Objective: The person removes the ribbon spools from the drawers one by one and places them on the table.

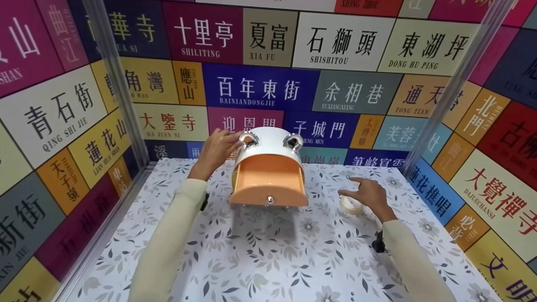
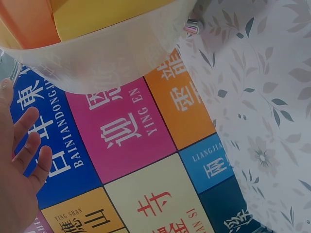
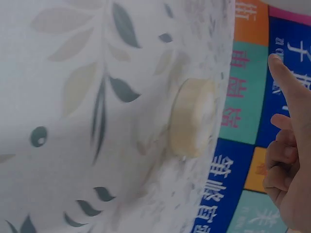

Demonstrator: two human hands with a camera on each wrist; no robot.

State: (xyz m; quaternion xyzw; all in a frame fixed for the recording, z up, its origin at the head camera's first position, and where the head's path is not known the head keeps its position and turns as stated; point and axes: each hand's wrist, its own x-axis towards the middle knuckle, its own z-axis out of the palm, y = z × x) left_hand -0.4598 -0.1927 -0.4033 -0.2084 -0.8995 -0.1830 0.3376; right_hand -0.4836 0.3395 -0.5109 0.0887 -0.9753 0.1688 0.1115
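A white round-topped box [image 1: 268,144] stands at the back middle of the table, its orange drawer [image 1: 268,184] pulled out toward me. My left hand [image 1: 218,147] rests with straight fingers on the box's upper left side, next to a silver ring handle [image 1: 248,139]. In the left wrist view the left hand [image 2: 19,165] shows spread fingers below the box's white shell [image 2: 107,53]. My right hand [image 1: 365,193] hovers just above a roll of clear tape [image 1: 351,205] lying on the cloth and holds nothing. The right wrist view shows the tape roll [image 3: 192,119] apart from the right hand [image 3: 291,150], whose index finger points out.
A floral cloth [image 1: 268,260] covers the table. Walls of coloured sign panels [image 1: 260,88] close in the back and both sides. Two metal posts [image 1: 117,84] stand at the back corners. A second ring handle [image 1: 293,141] sits on the box's top right.
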